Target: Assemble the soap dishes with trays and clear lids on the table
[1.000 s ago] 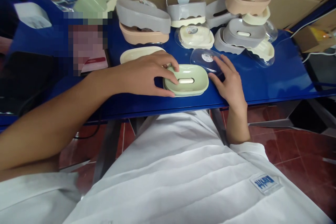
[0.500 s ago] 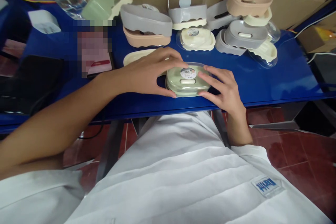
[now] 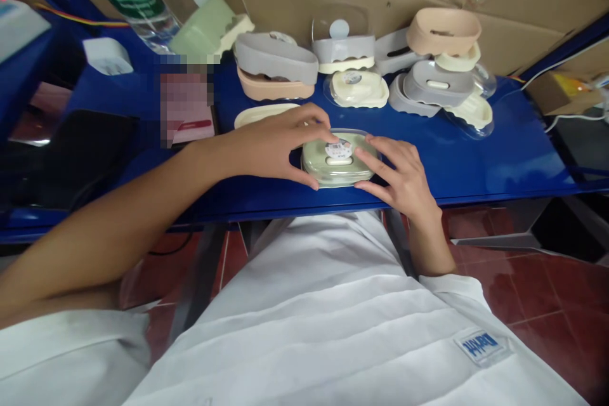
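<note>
Moved since one second ago: clear lid (image 3: 356,141), then lying on the blue table (image 3: 495,165) at far right of the green dish (image 3: 333,183), now resting over that dish; right hand (image 3: 404,172) shifted left with it

Grip: left hand (image 3: 272,144), grasping the green dish at its left end, thumb at the near edge, a finger on top; right hand, grasping the clear lid at its right end, fingers above, thumb at the near edge; pressure, cannot be told

Risks, as judged: lid rocking or seating askew, if the two ends are pressed unevenly; dish sliding off the table's near edge, close by, if pushed nearward

Containers: green dish, one white oblong piece (image 3: 339,161) at its middle, seen through the lid; cream dish (image 3: 259,113), far left of it, partly behind the left hand, contents not visible; grey box (image 3: 276,58), stacked on a peach box (image 3: 276,87); grey dish (image 3: 442,82), far right, bearing a white insert (image 3: 438,84); peach tub (image 3: 444,32), slot in its floor
</note>
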Demonstrator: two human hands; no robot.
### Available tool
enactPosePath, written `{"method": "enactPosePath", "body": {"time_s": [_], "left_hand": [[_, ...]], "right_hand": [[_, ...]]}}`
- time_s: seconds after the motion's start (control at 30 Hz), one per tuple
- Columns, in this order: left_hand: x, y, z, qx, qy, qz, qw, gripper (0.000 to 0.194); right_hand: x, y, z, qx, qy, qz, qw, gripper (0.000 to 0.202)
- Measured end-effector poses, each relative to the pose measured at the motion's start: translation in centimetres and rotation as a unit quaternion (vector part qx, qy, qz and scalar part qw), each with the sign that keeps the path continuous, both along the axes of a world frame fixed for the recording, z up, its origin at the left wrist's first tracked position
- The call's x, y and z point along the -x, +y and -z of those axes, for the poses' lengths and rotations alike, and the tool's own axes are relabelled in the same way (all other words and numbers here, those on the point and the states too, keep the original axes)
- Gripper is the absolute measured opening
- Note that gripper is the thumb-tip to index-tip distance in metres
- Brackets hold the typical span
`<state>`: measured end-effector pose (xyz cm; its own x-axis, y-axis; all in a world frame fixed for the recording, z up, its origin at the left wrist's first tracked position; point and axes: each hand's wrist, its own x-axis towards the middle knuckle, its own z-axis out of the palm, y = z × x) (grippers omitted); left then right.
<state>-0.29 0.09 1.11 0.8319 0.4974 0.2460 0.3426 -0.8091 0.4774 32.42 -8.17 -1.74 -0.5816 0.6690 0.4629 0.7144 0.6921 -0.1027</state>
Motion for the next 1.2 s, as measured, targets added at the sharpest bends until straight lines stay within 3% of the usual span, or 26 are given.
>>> {"method": "enactPosePath", "body": {"time_s": [0.3, 0.6, 0.73, 0.87, 0.93, 1.03, 1.2], "left_hand": [[0.0, -0.1, 0.3, -0.072, 0.036, -0.025, 0.996, 0.079], [0.2, 0.2, -0.2, -0.02, 0.006, -0.016, 1.0, 0.067], [0.1, 0.2, -0.3, -0.031, 0.022, -0.006, 0.999, 0.073], [0.4, 0.6, -0.4, -0.089, 0.025, -0.034, 0.995, 0.065], [0.8, 1.1, -0.3, -0.15, 0.038, -0.071, 0.985, 0.055], [1.1, 1.6, -0.3, -0.214, 0.058, -0.097, 0.97, 0.058], [0.9, 1.4, 0.0, -0.224, 0.061, -0.093, 0.968, 0.056]], "right_hand": [[0.1, 0.5, 0.3, 0.009, 0.069, -0.057, 0.996, 0.069], [0.7, 0.5, 0.5, 0.063, 0.077, -0.041, 0.994, 0.072], [0.1, 0.1, 0.5, 0.058, 0.082, -0.036, 0.994, 0.072], [-3.8, -1.7, 0.4, 0.046, 0.086, 0.048, 0.994, 0.068], [-7.0, -3.0, 0.6, 0.03, 0.086, 0.117, 0.989, 0.064], [-12.4, -4.8, 0.9, 0.006, 0.09, 0.218, 0.972, 0.062], [-20.2, -5.2, 1.4, -0.017, 0.08, 0.336, 0.938, 0.064]]}}
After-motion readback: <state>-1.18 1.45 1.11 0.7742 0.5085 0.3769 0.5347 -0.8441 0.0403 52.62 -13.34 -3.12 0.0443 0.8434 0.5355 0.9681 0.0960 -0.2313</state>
